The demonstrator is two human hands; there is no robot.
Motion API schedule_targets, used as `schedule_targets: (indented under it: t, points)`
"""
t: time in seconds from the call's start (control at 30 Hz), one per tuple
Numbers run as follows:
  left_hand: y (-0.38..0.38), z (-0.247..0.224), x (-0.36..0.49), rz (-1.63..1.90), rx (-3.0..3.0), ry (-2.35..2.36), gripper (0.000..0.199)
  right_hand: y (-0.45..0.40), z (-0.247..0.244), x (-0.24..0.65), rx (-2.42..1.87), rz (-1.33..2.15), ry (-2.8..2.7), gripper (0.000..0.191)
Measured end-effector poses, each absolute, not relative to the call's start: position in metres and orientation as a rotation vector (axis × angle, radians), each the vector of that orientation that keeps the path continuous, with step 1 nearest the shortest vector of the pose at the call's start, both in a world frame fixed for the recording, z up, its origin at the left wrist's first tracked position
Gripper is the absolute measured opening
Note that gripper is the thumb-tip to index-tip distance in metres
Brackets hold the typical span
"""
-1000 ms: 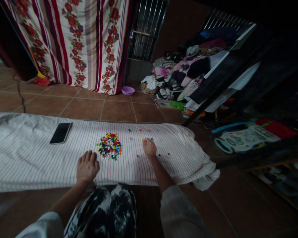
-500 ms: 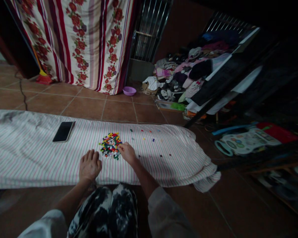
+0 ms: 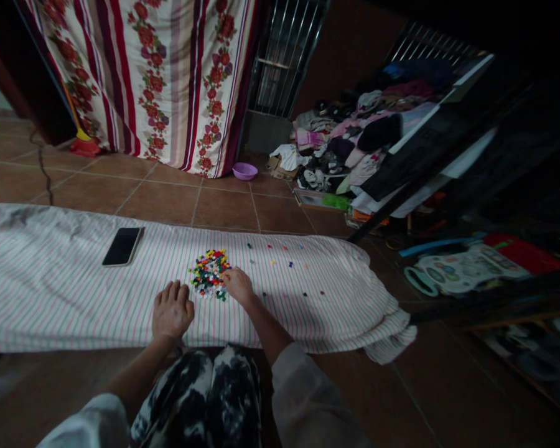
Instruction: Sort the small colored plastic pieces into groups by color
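A heap of small pieces in many colours (image 3: pixel 209 274) lies on a striped cloth (image 3: pixel 84 298). At the heap's right edge is my right hand (image 3: pixel 238 284), its fingers pinched together; whatever is between the fingertips is too small to make out. My left hand (image 3: pixel 173 309) rests flat on the cloth at the lower left of the heap, fingers stretched out and holding nothing. Several single pieces sit apart in rough rows to the right, among them a blue one (image 3: pixel 290 265), a red one (image 3: pixel 269 246) and a dark one (image 3: pixel 305 294).
A phone (image 3: pixel 122 246) lies on the cloth to the left. Beyond, on the tiled floor, are a purple basin (image 3: pixel 245 171), a red broom head (image 3: pixel 84 147) and a pile of clothes (image 3: pixel 345 134). A flowered curtain (image 3: pixel 177 74) hangs behind. A plastic toy (image 3: pixel 466 266) stands at the right.
The whole view has shifted slightly. My right hand stays pinched at the heap's right edge, and my left hand lies as before. No piece has visibly moved.
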State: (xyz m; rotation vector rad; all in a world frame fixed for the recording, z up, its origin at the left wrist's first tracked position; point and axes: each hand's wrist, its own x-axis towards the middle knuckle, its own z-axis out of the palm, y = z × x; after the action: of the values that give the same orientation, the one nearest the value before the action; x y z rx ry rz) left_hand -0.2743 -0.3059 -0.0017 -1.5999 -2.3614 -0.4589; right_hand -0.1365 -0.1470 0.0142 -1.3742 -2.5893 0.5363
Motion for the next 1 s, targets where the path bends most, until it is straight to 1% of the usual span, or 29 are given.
schedule_targets:
  t: [0.1,0.3,0.57,1.0]
  points:
    - [-0.306,-0.002,-0.274,-0.458,-1.601,-2.358,0.036,-0.146,0.016,-0.139,-1.432,0.536,-2.596,0.029]
    - [-0.306,-0.006,-0.276,-0.453,-1.592,-2.343,0.036,-0.149,0.025,-0.139,-1.451,0.609,-2.645,0.021]
    - [-0.305,-0.004,-0.275,-0.432,-1.578,-2.336,0.035,-0.148,0.029,-0.141,-1.432,0.617,-2.701,0.028]
    - [-0.303,-0.007,-0.276,-0.428,-1.581,-2.325,0.036,-0.144,0.028,-0.146,-1.463,0.644,-2.694,0.025]
